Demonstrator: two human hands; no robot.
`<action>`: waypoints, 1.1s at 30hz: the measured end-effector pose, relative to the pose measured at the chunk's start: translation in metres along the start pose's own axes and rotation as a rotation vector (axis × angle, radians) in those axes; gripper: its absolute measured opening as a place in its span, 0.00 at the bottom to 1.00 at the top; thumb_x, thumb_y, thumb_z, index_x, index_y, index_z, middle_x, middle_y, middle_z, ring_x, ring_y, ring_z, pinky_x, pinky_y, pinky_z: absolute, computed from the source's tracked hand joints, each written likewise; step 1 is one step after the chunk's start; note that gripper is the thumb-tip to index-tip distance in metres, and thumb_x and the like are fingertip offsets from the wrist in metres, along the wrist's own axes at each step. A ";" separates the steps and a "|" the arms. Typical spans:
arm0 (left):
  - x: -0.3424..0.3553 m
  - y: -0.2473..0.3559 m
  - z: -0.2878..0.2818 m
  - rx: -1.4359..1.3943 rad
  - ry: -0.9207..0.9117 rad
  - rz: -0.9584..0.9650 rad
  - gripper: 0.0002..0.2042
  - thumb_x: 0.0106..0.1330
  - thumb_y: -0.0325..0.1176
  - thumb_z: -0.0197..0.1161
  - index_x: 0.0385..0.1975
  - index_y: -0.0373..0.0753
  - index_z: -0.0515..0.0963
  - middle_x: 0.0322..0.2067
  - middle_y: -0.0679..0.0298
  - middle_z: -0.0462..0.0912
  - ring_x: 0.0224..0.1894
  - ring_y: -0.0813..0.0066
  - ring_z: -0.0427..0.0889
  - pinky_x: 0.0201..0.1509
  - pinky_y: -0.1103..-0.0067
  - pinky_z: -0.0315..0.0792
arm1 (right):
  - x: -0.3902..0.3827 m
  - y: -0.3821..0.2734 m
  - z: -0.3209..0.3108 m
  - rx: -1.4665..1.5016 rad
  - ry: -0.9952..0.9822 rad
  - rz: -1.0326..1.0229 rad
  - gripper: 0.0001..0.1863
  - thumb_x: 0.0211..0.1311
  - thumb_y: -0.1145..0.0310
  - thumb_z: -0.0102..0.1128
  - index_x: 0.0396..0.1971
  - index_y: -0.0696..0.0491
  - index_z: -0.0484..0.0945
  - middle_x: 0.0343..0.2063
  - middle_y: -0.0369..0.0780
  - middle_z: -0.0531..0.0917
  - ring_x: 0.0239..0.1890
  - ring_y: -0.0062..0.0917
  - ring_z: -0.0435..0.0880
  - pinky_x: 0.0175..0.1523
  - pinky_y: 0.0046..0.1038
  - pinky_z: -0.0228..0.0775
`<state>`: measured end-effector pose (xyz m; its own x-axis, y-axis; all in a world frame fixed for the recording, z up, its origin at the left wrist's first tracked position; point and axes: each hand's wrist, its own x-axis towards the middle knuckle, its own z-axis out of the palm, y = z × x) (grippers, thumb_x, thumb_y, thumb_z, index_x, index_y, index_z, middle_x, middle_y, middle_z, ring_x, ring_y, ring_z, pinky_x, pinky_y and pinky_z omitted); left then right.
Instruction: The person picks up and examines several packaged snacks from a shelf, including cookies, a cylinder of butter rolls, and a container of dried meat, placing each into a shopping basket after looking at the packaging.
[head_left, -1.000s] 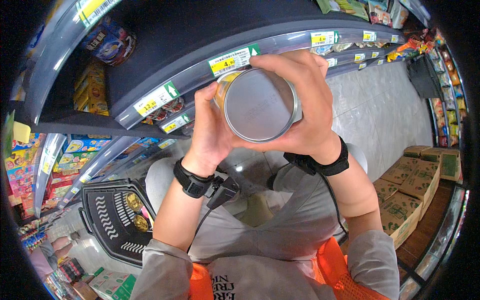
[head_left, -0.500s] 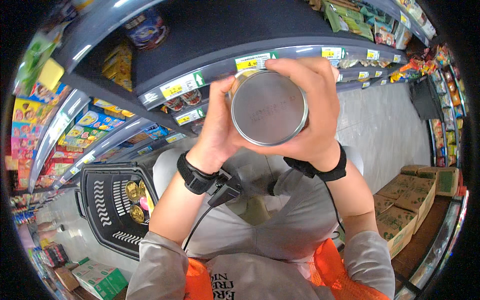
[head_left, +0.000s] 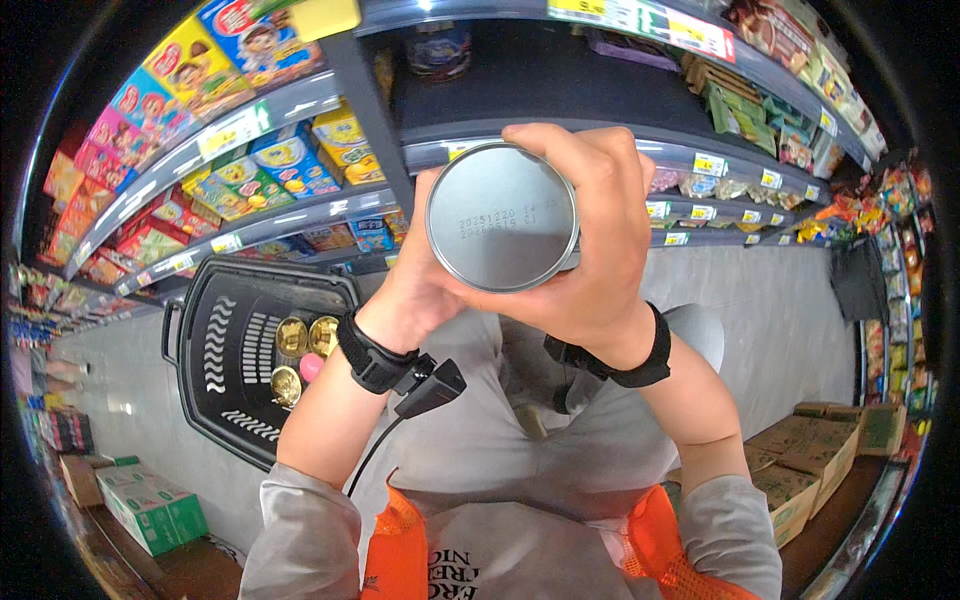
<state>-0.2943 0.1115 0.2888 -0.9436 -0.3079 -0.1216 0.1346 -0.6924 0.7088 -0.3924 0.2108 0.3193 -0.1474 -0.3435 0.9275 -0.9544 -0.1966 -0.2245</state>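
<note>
- From head view: takes in more of left-hand snack boxes [head_left: 240, 45] than half a second ago, likely by turning head left; brings black shopping basket [head_left: 215, 395] further into picture, just beside left forearm.
- Shows stamped marks on metal can [head_left: 503, 215] more crisply now, with silver end paler and brighter.
- Probably means keeping flat end up for viewing, not setting down.
- Holds can end-on to camera, over lap, in front of shelf [head_left: 600, 95].
- Clasps can in both hands: cups near left side with left hand [head_left: 420, 283], wraps right side with right hand [head_left: 610, 225], reaching index fingertip [head_left: 518, 133] to far rim.
- Leaves flat end uncovered between fingers.
- Cannot tell finger placement underneath; hidden by can.
</note>
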 end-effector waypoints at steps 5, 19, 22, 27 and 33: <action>-0.028 0.018 -0.033 -0.078 0.069 0.005 0.26 0.72 0.57 0.36 0.51 0.43 0.73 0.47 0.64 0.79 0.49 0.74 0.79 0.50 0.75 0.75 | 0.001 -0.024 0.026 0.022 -0.108 -0.042 0.41 0.26 0.55 0.81 0.47 0.54 0.73 0.38 0.37 0.77 0.37 0.31 0.74 0.46 0.32 0.58; -0.122 0.047 -0.119 -0.199 0.211 0.037 0.27 0.72 0.57 0.41 0.59 0.43 0.67 0.57 0.60 0.73 0.59 0.65 0.73 0.62 0.67 0.69 | -0.012 -0.088 0.114 0.284 -0.327 -0.040 0.42 0.25 0.59 0.81 0.47 0.53 0.72 0.40 0.37 0.78 0.38 0.31 0.74 0.49 0.34 0.56; -0.138 0.043 -0.137 -0.320 0.203 0.052 0.31 0.69 0.61 0.42 0.61 0.44 0.64 0.60 0.59 0.69 0.61 0.64 0.70 0.63 0.66 0.68 | -0.012 -0.101 0.130 0.324 -0.377 -0.045 0.41 0.25 0.59 0.80 0.47 0.52 0.72 0.40 0.37 0.78 0.39 0.31 0.74 0.49 0.34 0.55; -0.160 0.051 -0.147 -0.266 0.297 0.109 0.31 0.70 0.62 0.39 0.61 0.43 0.65 0.59 0.60 0.71 0.60 0.64 0.71 0.62 0.66 0.68 | -0.015 -0.112 0.157 0.352 -0.414 -0.064 0.41 0.26 0.59 0.80 0.47 0.52 0.72 0.41 0.36 0.78 0.40 0.30 0.74 0.50 0.34 0.54; -0.182 0.056 -0.178 -0.273 0.300 0.090 0.30 0.71 0.60 0.37 0.60 0.43 0.67 0.56 0.61 0.74 0.57 0.65 0.75 0.58 0.69 0.72 | -0.021 -0.124 0.177 0.400 -0.530 -0.038 0.42 0.27 0.58 0.80 0.48 0.52 0.70 0.41 0.35 0.78 0.41 0.29 0.74 0.51 0.34 0.53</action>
<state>-0.0613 0.0123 0.2268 -0.7996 -0.5239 -0.2935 0.3262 -0.7893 0.5202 -0.2248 0.0804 0.2745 0.1292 -0.7147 0.6874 -0.7714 -0.5080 -0.3833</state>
